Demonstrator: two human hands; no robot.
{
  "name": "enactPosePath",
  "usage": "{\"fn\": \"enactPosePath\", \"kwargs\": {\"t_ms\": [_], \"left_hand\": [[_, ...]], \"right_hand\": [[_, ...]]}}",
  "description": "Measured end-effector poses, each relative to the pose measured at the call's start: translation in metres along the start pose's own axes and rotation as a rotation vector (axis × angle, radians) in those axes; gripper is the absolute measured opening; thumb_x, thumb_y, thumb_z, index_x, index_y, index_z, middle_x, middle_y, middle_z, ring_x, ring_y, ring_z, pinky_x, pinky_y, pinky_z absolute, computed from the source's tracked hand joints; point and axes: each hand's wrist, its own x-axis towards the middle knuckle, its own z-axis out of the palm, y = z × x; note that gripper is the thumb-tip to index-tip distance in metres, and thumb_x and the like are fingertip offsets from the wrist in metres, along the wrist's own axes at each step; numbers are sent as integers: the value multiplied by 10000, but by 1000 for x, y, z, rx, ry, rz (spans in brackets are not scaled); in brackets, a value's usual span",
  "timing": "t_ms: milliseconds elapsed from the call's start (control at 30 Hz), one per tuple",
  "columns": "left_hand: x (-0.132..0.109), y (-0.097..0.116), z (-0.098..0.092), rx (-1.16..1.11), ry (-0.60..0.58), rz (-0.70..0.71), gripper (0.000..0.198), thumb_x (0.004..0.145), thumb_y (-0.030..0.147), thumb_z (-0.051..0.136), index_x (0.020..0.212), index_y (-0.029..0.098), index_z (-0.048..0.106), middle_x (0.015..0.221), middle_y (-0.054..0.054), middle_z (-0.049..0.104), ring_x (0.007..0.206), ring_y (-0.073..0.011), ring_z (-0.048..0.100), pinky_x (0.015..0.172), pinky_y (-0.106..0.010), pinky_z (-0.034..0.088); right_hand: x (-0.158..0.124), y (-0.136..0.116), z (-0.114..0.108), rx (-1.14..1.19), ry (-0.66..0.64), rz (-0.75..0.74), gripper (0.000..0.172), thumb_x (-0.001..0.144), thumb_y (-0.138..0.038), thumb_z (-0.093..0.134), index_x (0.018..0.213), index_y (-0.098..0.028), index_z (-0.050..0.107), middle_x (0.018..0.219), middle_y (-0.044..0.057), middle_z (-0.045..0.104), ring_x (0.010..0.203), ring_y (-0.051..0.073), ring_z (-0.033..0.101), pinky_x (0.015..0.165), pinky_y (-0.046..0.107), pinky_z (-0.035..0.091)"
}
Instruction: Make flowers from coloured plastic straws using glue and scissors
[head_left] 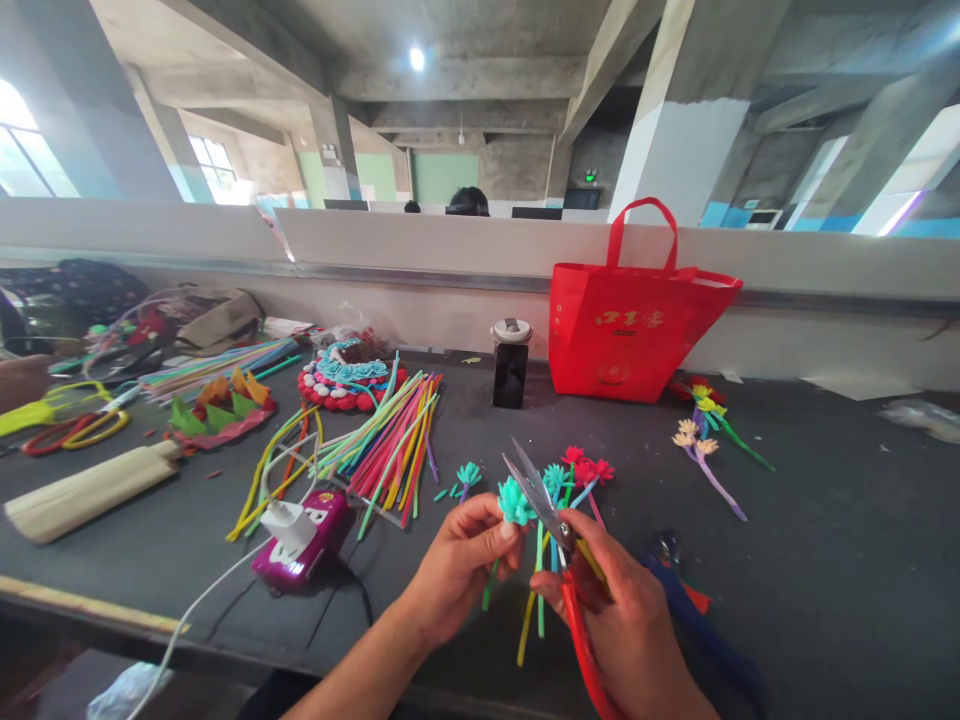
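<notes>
My left hand (pixel 469 560) pinches a turquoise flower (pixel 516 501) with a green stem below it. In my right hand (pixel 619 590) are scissors (pixel 564 545) with red handles, their blades parted and pointing up beside the flower. Just behind the blades lie another turquoise flower (pixel 555 482) and red flowers (pixel 589 468) with stems. A small turquoise flower (pixel 469 474) rests on the dark table, left of the held one, near a few cut bits.
Colored pipe-cleaner stems (pixel 397 440) and a purple power socket (pixel 304 540) with a white plug are on the left. Behind stand a phone (pixel 511 376) and a red bag (pixel 626 330). More flowers (pixel 705 435) lie right. Another person's hand (pixel 22 382) shows at far left.
</notes>
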Motion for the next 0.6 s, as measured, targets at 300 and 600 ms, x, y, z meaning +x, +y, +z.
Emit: {"fn": "enactPosePath", "kwargs": {"t_ms": [300, 600], "left_hand": [[0, -1, -1, -25, 19, 23, 199, 726, 294, 823, 767, 155, 686, 622, 3, 620, 532, -80, 504, 517, -203, 352], [3, -1, 1, -39, -10, 7, 176, 788, 296, 764, 793, 134, 693, 574, 17, 529, 502, -65, 400, 492, -209, 271]], "right_hand": [[6, 2, -2, -140, 184, -1, 431, 923, -531, 577, 1158, -170, 596, 657, -12, 685, 503, 126, 649, 490, 180, 527], [13, 12, -9, -80, 142, 104, 412, 888, -523, 619, 1131, -190, 630, 705, -13, 704, 543, 127, 666, 515, 185, 544]]}}
